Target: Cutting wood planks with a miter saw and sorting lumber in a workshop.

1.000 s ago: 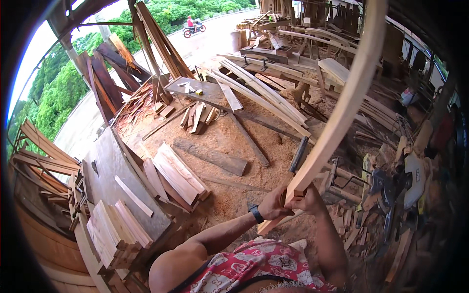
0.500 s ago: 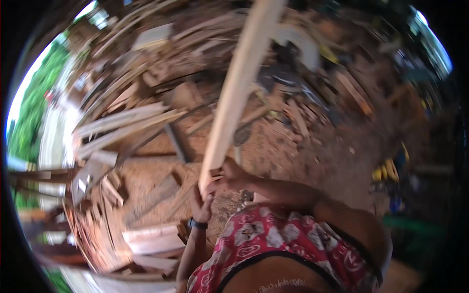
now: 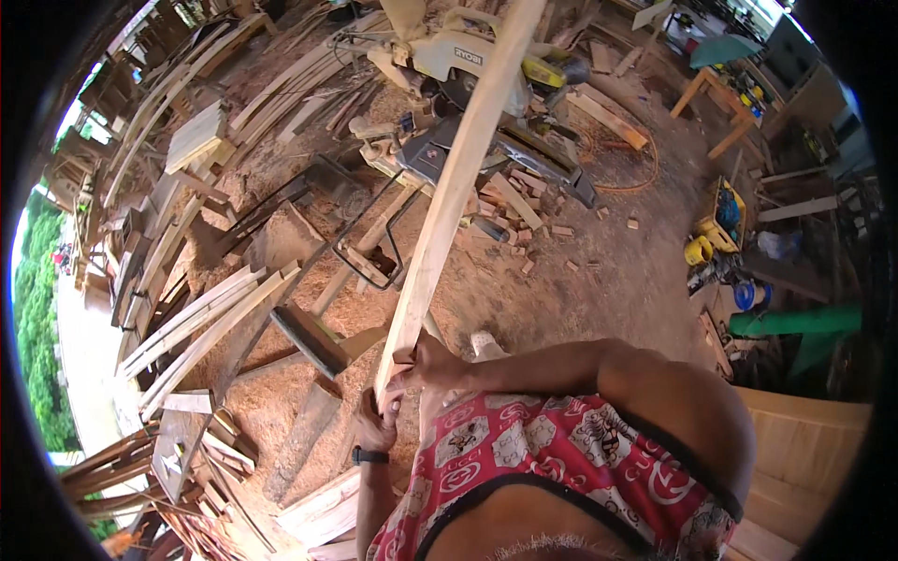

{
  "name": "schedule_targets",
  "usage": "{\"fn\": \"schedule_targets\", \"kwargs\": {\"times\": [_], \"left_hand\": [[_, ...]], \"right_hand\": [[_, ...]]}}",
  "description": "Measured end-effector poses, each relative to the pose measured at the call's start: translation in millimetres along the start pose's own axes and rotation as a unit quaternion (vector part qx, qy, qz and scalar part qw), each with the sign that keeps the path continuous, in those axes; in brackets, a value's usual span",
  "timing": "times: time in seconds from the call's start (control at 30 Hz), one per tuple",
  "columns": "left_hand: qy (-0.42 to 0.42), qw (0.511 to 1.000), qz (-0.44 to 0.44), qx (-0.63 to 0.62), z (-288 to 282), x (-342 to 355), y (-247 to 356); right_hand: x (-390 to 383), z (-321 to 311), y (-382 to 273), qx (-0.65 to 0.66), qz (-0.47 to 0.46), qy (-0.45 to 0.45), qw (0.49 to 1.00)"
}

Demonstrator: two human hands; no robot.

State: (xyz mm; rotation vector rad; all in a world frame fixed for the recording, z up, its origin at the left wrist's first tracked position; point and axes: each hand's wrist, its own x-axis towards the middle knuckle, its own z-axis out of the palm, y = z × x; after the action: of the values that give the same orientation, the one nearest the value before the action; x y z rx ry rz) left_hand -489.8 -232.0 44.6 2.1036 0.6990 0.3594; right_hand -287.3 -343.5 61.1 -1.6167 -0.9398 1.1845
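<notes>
Hands sit close together at the near end of a long pale beam (image 3: 449, 206), both closed on it. The left hand (image 3: 376, 425), with a dark band (image 3: 369, 456) at its wrist, cups the very tip from the left and below; how far its fingers wrap underneath, I cannot tell. The right hand (image 3: 433, 365) is just above and to the right, fingers curled round the beam's edge. Neither hand is clearly nearer, though the left is closer to the tip. From there the long axis runs forward and slants to the right, tilted rather than upright, past the upper edge of view. Beyond, it crosses in front of a mitre saw (image 3: 435, 54), with offcuts (image 3: 514, 201) to its right and pale planks (image 3: 227, 327) well to its left.
</notes>
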Motion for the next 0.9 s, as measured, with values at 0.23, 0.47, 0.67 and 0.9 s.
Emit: {"fn": "schedule_targets", "kwargs": {"times": [0.23,0.47,0.67,0.9], "left_hand": [[-0.115,0.986,0.089,0.081,-63,91,15],[-0.255,0.953,0.03,0.161,-96,130,-29],[-0.351,0.921,-0.052,0.161,-125,123,-33],[-0.366,0.911,-0.082,0.17,-167,94,-59]], "right_hand": [[27,13,-33,0.285,-0.122,0.264,0.913],[51,35,-32,0.331,-0.045,0.324,0.885],[67,76,-41,0.456,0.035,0.316,0.831],[71,110,-26,0.375,0.149,0.236,0.884]]}}
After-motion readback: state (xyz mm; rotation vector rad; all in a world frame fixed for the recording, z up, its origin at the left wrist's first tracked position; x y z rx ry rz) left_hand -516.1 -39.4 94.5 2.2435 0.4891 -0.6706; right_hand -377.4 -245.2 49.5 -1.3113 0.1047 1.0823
